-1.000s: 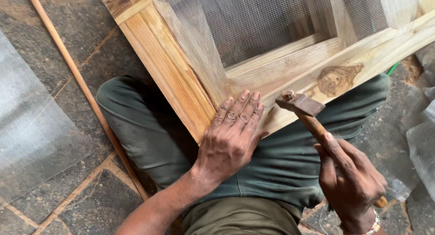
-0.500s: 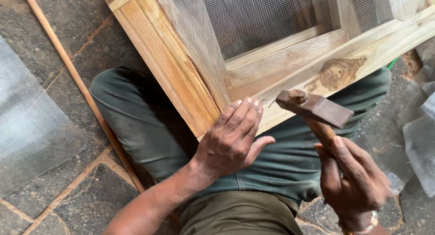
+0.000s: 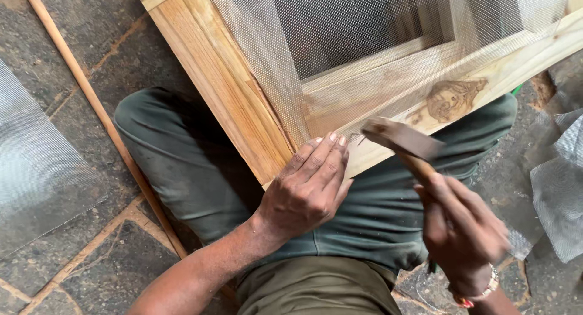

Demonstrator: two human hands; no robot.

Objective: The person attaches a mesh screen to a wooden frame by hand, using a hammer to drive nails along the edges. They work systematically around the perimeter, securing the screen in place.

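Left hand: left hand [image 3: 306,190] lies palm down on the lower edge of the pale wooden frame [image 3: 225,90], fingers held together and straight, their tips pressing on the fine grey wire mesh [image 3: 358,29] where it meets the wood; it clasps nothing that can be seen.
Right hand: right hand [image 3: 464,236] is closed around the brown wooden handle of a hammer with a dark metal head [image 3: 401,139]; hand and tool are blurred.
Hammer: its head hangs just beside the left fingertips, over the frame's lower rail; whether it touches the wood cannot be told.
Frame: it rests tilted across the person's lap, on legs in dark green trousers [image 3: 182,163]; the mesh is spread over its opening and inner rails.
Knot: a dark brown knot [image 3: 452,99] marks the lower rail, to the right of the hammer head.
Floor: grey stone paving [image 3: 73,266] with light joints lies beneath.
Stick: a long thin wooden stick [image 3: 91,96] runs slantwise on the paving, to the left of the legs.
Loose mesh: one sheet of grey mesh [image 3: 36,169] lies at the left edge, another crumpled piece [image 3: 562,187] at the right.
Wrist: a light bracelet [image 3: 489,284] circles the right wrist.
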